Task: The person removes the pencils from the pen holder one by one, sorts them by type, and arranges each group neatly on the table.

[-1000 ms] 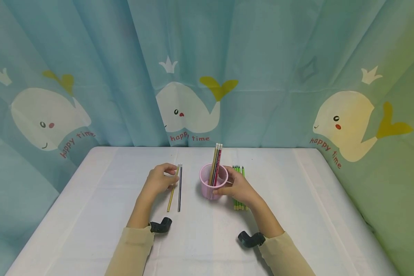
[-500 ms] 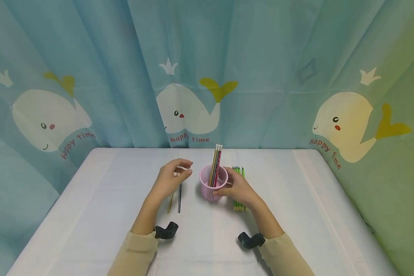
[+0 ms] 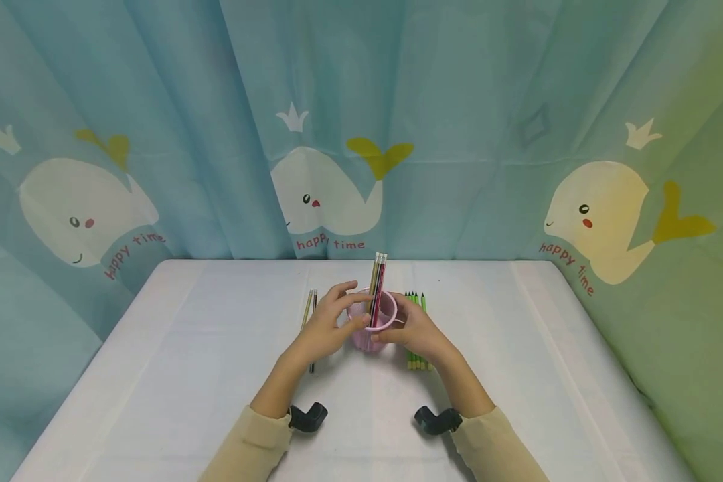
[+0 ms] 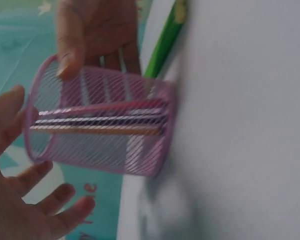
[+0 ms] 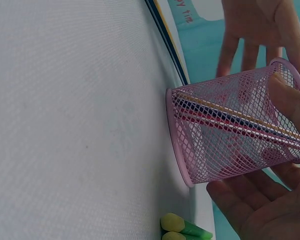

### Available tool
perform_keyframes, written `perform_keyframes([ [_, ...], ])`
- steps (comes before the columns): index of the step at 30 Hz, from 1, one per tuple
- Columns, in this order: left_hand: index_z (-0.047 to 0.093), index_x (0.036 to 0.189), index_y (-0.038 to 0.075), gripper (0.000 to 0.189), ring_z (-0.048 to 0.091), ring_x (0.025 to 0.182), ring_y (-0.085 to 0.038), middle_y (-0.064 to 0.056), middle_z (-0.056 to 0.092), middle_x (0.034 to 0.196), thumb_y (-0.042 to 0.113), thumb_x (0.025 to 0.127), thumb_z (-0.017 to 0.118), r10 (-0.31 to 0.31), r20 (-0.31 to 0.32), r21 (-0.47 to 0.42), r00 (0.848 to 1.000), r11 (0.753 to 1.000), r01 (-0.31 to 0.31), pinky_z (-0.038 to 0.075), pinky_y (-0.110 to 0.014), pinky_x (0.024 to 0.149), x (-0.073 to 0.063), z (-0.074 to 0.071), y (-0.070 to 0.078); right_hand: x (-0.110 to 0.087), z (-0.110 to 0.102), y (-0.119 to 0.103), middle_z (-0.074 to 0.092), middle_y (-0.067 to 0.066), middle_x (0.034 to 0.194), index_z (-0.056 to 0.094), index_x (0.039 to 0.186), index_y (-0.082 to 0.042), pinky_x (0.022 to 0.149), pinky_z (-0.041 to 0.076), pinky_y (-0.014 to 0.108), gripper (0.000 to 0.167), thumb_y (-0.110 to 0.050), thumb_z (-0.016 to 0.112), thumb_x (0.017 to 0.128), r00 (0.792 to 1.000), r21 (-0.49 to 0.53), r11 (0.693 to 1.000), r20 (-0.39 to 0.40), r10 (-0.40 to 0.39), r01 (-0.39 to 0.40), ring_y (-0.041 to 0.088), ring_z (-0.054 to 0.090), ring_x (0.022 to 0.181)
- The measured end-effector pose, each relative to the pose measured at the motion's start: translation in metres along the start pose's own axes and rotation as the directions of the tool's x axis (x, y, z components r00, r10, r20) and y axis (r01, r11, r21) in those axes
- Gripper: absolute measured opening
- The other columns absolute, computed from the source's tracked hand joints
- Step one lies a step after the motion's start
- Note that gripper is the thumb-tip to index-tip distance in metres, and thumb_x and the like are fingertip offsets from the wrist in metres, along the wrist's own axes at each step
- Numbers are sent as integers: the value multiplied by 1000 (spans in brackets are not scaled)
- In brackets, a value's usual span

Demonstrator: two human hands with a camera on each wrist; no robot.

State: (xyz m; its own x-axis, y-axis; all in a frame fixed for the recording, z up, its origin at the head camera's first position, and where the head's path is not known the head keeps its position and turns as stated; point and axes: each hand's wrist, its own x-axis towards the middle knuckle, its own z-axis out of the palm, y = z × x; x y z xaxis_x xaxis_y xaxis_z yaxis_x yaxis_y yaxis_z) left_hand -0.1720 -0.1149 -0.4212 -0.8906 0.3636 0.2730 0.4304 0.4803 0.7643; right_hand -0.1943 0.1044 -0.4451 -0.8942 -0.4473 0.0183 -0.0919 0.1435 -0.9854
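A pink mesh pencil cup (image 3: pixel 364 338) stands upright on the table, holding several pencils (image 3: pixel 379 284) in gold, dark and red. My right hand (image 3: pixel 420 329) grips the cup from the right, its thumb on the near side by the rim. From the left, my left hand (image 3: pixel 327 328) reaches over the rim with fingers spread; index finger and thumb are close to the standing pencils, and contact is unclear. A gold pencil (image 3: pixel 306 309) and a dark pencil (image 3: pixel 314 301) lie left of the cup, partly hidden behind my left hand.
Several green pencils (image 3: pixel 416 361) lie side by side to the right of the cup, partly covered by my right hand. The white table (image 3: pixel 518 375) ends at the back against a blue curtain (image 3: pixel 458 134) printed with whales.
My left hand has left the two pencils lying on the left and moved right to the cup, with nothing seen in it. My right hand keeps its grip on the cup.
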Motion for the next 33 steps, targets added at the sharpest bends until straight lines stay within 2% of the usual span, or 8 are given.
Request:
perform_keyframes([
  [2,64,134,22,38,33,143,-45,-17,33,157,33,97,64,-5,35,19,999,1000,5,34,-69,109,0,6,1,0,-1,1,55,16,138,46,144,-4,105,51,43,79,-1,84,75,1000,-2,1000,3,-9,9,33,57,125],
  [5,62,137,26,42,29,142,-50,-17,26,161,43,98,60,-28,65,56,997,998,24,34,-72,106,0,14,2,0,-1,2,56,17,138,46,145,-3,104,51,42,76,-2,82,78,1000,-18,1000,10,-24,24,33,57,124],
  [9,58,141,27,50,29,141,-51,-16,24,162,53,98,55,-64,58,142,996,988,55,39,-72,102,0,19,3,0,0,2,56,15,137,47,145,-5,103,52,41,75,-4,82,79,1000,-37,999,3,-25,26,33,57,124],
  [14,54,144,21,55,34,141,-46,-14,31,160,53,99,52,-89,35,190,995,979,80,42,-67,103,-2,17,3,0,0,2,54,19,139,46,144,-4,103,52,42,78,-2,83,76,1000,-32,999,-2,-21,21,36,56,125],
  [18,56,142,17,52,43,136,-40,-14,41,154,48,100,54,-77,4,175,997,982,76,43,-61,106,-1,12,4,0,0,1,53,22,140,44,145,-1,104,51,43,79,-1,83,76,1000,-19,1000,3,-18,18,38,55,126],
  [23,61,136,16,45,46,137,-32,-7,49,149,42,99,59,-83,-56,119,995,989,89,41,-57,111,0,6,3,0,0,2,53,22,141,43,145,1,106,49,46,81,-2,84,75,1000,-17,1000,0,-17,17,40,53,129],
  [29,65,131,14,41,54,130,-24,-4,58,139,41,99,59,-40,-118,86,992,995,50,55,-45,95,2,2,1,2,0,3,53,20,141,45,144,0,107,48,48,81,-1,85,74,1000,-22,1000,-12,-12,12,39,53,129],
  [33,66,129,14,39,56,127,-22,-3,60,136,39,100,59,-30,-139,67,990,997,40,56,-42,91,2,-1,0,2,0,3,53,20,142,45,144,1,107,47,49,82,-1,85,73,1000,-23,1000,-10,-11,11,39,53,130],
])
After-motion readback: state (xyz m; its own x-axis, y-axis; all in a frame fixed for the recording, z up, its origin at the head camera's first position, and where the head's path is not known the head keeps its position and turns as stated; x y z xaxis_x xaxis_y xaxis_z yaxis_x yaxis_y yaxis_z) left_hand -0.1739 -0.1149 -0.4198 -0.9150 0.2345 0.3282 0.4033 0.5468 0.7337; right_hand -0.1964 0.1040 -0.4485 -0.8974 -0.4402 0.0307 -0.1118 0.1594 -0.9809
